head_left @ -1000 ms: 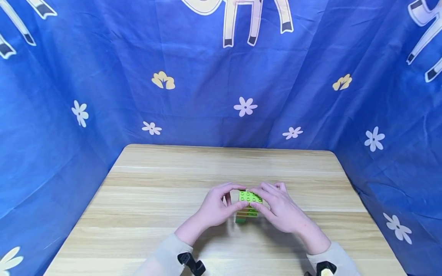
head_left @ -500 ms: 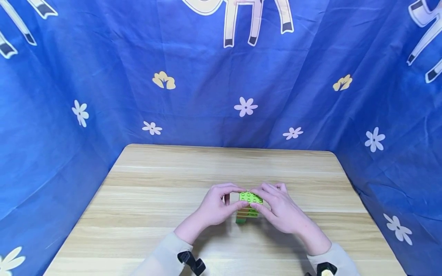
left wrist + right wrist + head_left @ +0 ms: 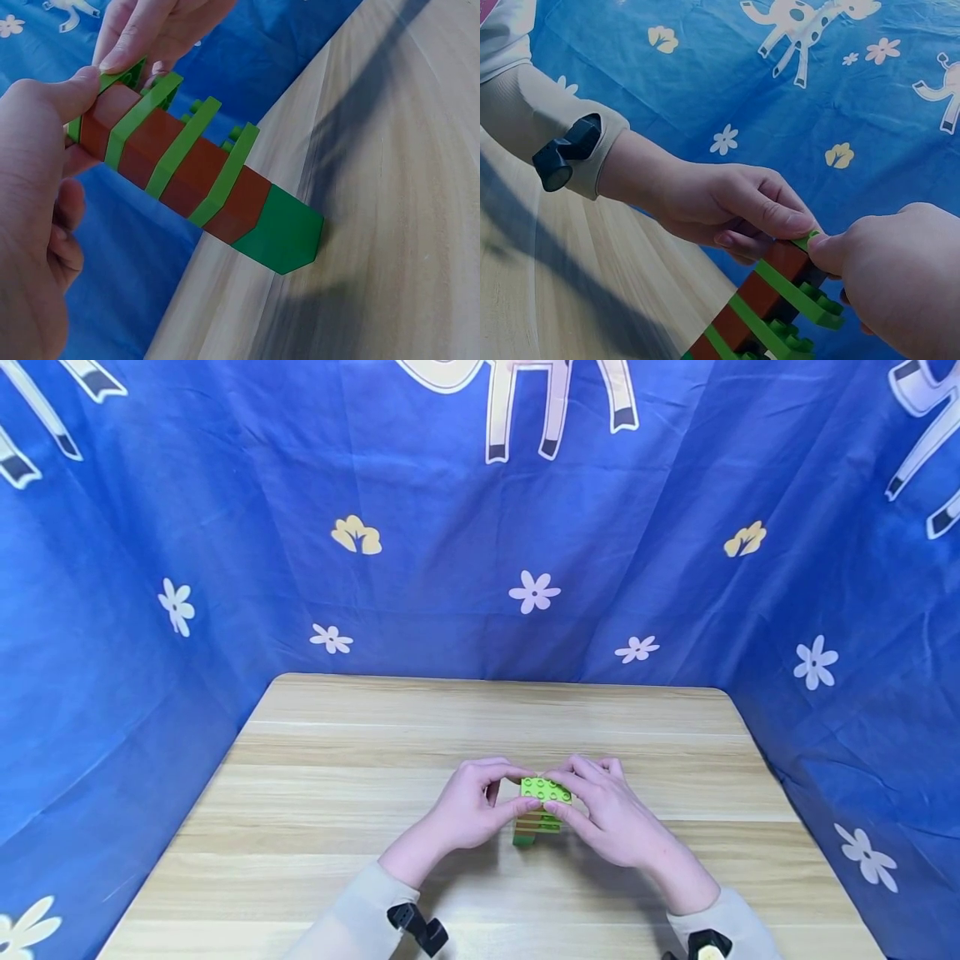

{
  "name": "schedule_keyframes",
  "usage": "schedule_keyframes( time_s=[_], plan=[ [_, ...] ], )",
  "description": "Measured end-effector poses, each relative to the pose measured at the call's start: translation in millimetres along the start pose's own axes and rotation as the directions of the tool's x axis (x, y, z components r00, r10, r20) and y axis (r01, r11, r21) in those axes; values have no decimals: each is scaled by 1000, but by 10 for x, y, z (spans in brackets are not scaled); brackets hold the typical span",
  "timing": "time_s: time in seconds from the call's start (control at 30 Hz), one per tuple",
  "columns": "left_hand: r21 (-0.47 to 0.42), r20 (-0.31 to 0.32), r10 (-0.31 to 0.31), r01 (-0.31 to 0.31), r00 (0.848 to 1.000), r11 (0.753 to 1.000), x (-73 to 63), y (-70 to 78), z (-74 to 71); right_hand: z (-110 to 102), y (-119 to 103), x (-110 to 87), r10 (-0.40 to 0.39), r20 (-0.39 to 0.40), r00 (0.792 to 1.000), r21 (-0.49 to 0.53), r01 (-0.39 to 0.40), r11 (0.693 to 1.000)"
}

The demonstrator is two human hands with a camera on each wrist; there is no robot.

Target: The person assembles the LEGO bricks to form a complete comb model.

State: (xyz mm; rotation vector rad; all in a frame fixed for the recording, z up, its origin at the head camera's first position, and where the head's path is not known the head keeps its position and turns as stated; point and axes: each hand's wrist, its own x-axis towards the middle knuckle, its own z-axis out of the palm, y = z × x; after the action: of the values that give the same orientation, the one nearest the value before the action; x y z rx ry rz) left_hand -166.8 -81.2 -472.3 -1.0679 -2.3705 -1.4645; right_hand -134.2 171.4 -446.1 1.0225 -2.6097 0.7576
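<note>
A tower of toy building bricks point(image 3: 196, 156) stands upright on the wooden table, seen from the side in the left wrist view. Brown bricks alternate in it with thin lime-green plates that jut out to one side, above a dark green base brick point(image 3: 283, 231). The studded lime-green plate point(image 3: 545, 790) tops the stack. My left hand point(image 3: 474, 808) pinches this plate's left end between thumb and fingers. From the other side my right hand point(image 3: 613, 814) pinches its right end, thumb at the near edge. Both thumbs almost meet; the far fingertips are partly hidden.
The wooden table point(image 3: 360, 760) reaches back to a blue cloth point(image 3: 450, 610) printed with flowers and animals, which hangs behind and on both sides. Dark wrist cameras point(image 3: 417, 930) sit on the sleeves.
</note>
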Motion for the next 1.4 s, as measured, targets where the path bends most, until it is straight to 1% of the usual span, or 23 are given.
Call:
schedule_keyframes(
  time_s=[0.23,0.53,0.73,0.93,1.03,1.2,1.4],
  plan=[
    [-33,12,-10,10,1000,999,14,-23,14,16,17,-8,9,-10,1000,33,-9,999],
    [-47,7,-19,20,1000,999,8,-21,21,38,20,-16,21,-15,1000,75,-20,997],
    [-58,7,-39,39,999,998,8,9,35,37,15,-19,31,-15,999,98,-30,995],
    [-89,9,-70,71,998,994,7,17,42,39,22,-10,25,-18,1000,83,-23,996],
    [-79,18,-84,85,996,993,5,18,40,39,25,-12,22,-16,1000,74,-21,997],
    [-26,31,-94,95,995,995,10,37,23,31,18,-17,32,-14,999,75,-31,997],
    [2,41,-105,105,994,994,14,61,2,32,13,-12,35,-16,999,79,-34,996]
  ],
)
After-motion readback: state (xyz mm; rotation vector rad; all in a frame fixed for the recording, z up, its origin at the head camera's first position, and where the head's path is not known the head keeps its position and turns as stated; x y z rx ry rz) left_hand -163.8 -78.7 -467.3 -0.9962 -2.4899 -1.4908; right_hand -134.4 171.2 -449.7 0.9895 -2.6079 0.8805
